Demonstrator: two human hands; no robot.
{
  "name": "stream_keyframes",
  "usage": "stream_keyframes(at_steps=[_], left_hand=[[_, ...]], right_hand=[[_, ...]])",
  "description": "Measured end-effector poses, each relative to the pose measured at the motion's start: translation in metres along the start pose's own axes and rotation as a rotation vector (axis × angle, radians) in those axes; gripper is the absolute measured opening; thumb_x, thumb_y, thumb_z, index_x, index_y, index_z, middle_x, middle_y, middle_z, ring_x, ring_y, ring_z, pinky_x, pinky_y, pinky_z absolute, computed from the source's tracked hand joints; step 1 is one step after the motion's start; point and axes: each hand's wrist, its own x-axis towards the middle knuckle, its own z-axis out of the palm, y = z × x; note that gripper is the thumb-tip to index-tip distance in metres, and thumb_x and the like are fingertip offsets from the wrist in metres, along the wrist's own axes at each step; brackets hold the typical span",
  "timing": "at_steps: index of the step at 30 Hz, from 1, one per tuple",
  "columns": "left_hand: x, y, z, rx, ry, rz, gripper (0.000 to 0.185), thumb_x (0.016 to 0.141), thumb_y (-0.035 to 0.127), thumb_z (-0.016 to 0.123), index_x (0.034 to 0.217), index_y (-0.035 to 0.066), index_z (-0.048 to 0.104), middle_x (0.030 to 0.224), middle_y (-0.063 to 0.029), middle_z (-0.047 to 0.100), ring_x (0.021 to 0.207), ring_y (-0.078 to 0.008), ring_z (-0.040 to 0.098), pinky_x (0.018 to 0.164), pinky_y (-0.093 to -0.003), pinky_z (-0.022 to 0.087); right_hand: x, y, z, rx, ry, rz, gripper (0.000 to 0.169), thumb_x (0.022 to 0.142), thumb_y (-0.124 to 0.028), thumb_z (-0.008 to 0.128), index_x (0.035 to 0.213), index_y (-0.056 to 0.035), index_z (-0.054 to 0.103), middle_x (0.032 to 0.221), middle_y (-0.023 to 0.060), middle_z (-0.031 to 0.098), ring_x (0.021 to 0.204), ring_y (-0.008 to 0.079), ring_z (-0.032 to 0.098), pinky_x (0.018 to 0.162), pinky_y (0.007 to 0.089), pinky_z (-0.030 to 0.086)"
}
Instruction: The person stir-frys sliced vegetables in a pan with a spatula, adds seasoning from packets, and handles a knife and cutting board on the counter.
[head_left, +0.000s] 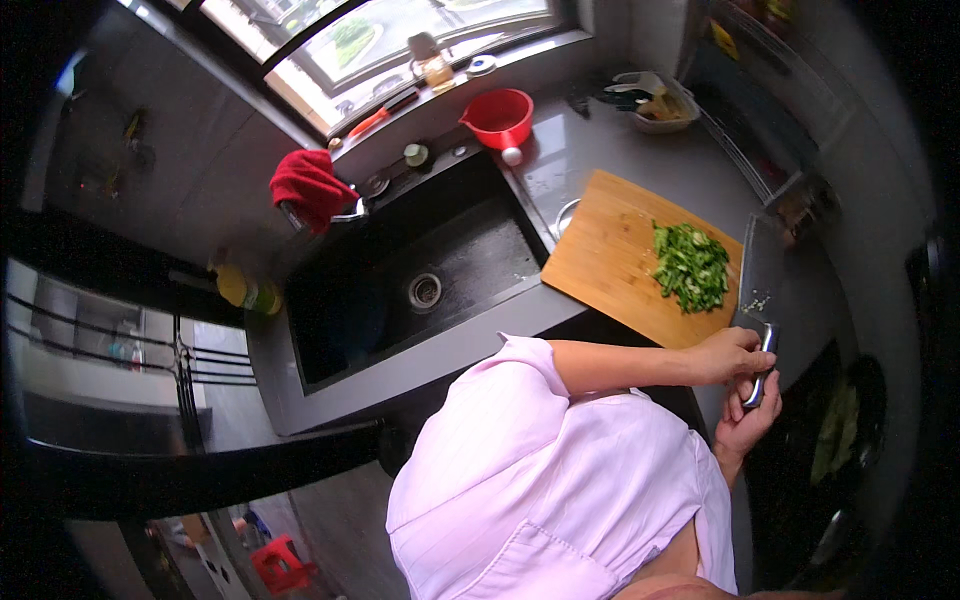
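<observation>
A kitchen cleaver (759, 266) with a broad blade and a metal handle is held off the right end of a wooden cutting board (600, 247). Small chopped bits cling to its blade near the handle. My right hand (750, 416) is around the lower part of the handle. Higher up, my left hand (724, 358) has its thumb and fingers at the same handle, by the blade. Close to both hands, a pile of chopped green vegetable (690, 266) lies on the board's right half.
A black sink (480, 247) lies left of the board, with a red cloth (311, 187) over its faucet. Behind stand a red pot (501, 120) and a plastic container (664, 109). A peeler-like orange-handled tool (371, 121) lies on the sill. At right is a dark pan (847, 420).
</observation>
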Motion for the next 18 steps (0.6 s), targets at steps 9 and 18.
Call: stream_keyframes(at_steps=[9,18], left_hand=[[-0.047,0.018,-0.116,-0.056,0.437,0.157,0.024,0.083,0.021,0.055,0.087,-0.002,0.049,0.066,-0.003,0.052,0.051,-0.0076,0.05,0.046,-0.0208,0.042],[-0.087,0.026,-0.183,-0.048,0.582,0.32,0.023,0.087,0.023,0.054,0.083,0.001,0.048,0.066,-0.0027,0.052,0.05,-0.0059,0.051,0.045,-0.0195,0.042]], right_hand=[[0.042,0.06,0.117,-0.109,-0.371,0.197,0.025,0.092,-0.023,0.04,0.092,-0.0006,0.05,0.055,0.0,0.043,0.037,0.0028,0.033,0.031,0.0157,0.025],[0.065,0.103,0.183,-0.198,-0.64,0.235,0.034,0.09,-0.032,0.045,0.093,0.0014,0.049,0.058,0.0014,0.048,0.039,0.0021,0.036,0.032,0.0141,0.026]])
